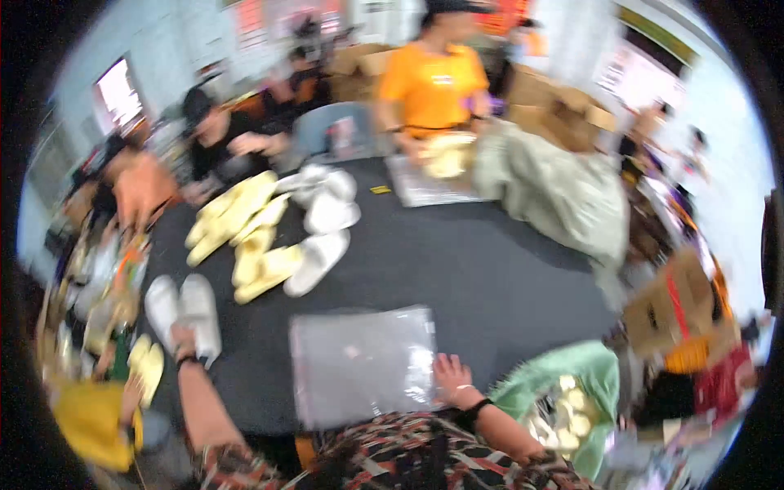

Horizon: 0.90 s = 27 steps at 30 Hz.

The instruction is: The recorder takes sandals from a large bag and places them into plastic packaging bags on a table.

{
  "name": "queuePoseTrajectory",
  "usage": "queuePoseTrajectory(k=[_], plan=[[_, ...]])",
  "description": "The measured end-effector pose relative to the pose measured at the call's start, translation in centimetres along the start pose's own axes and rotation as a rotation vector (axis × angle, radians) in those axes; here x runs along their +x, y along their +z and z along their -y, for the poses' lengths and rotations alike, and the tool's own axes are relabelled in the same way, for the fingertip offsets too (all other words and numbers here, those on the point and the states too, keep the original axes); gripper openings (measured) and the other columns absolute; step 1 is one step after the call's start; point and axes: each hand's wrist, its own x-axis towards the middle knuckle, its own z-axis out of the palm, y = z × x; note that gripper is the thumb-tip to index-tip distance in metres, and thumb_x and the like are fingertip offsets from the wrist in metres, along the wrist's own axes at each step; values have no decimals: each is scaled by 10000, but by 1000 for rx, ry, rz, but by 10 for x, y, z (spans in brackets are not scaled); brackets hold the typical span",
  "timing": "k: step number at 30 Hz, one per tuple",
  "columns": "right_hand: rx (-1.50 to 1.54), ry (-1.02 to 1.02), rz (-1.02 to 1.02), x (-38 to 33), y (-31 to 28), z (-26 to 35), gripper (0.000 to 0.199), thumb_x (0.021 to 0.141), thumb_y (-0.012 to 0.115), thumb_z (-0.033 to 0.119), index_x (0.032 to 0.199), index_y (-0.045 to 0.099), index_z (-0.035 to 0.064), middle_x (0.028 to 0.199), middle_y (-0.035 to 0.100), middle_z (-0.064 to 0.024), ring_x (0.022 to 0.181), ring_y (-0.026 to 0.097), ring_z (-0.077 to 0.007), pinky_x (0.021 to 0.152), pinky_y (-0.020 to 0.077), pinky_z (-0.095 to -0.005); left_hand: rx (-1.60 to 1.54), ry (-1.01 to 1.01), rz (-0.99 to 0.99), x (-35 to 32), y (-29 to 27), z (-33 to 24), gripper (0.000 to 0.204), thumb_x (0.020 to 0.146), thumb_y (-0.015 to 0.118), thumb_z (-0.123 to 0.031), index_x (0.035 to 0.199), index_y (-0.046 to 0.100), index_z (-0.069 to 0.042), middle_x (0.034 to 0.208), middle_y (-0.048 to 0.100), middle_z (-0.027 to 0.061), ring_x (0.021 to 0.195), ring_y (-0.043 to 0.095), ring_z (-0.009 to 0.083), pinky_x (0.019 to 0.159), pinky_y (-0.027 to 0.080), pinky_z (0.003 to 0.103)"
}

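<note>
At the table's left edge my left hand [184, 339] grips a pair of white slippers [198, 306] near their close ends. The fingers are partly blurred against them. My right hand [452, 377] lies flat with fingers apart at the right edge of a clear plastic bag [363, 367]. That bag, part of what looks like a flat stack, rests on the dark table before me. Farther off, pale yellow slippers [233, 214] are piled beside grey-white slippers [329, 196], with a lone white slipper [318, 261] in front.
Across the dark table [457, 269], a person in orange [433, 86] handles yellow slippers over a plastic bag. A pale green sack [563, 188] drapes over the far right. Near my right arm an open green sack [523, 384] holds slippers. A person in yellow [94, 420] holds yellow slippers at left.
</note>
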Motion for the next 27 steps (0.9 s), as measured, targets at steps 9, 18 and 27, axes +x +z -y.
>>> queuePoseTrajectory(k=[9,18,27], plan=[[187,53,118,-5,1,-11,1117,635,817,279,1503,124,163,1576,33,-92,1437,38,-374,1075,191,-629,-67,616,626,-210,55,-267,741,668,762,-306,1297,490,-24,1310,480,249,1263,397,408,1077,290,481],[277,46,70,-13,9,-19,1169,590,838,332,1506,128,187,1580,41,-59,1441,29,-361,1097,188,-590,149,954,901,-311,54,-380,977,448,866,-488,1281,458,-182,1283,430,165,1214,411,363,938,402,497],[494,277,-662,-60,29,-96,670,662,734,174,1290,501,142,1491,258,-192,1387,222,-396,1040,317,-547,65,1038,878,-307,104,-364,1074,376,903,-407,1306,410,-195,1286,413,204,1190,406,401,952,393,477]])
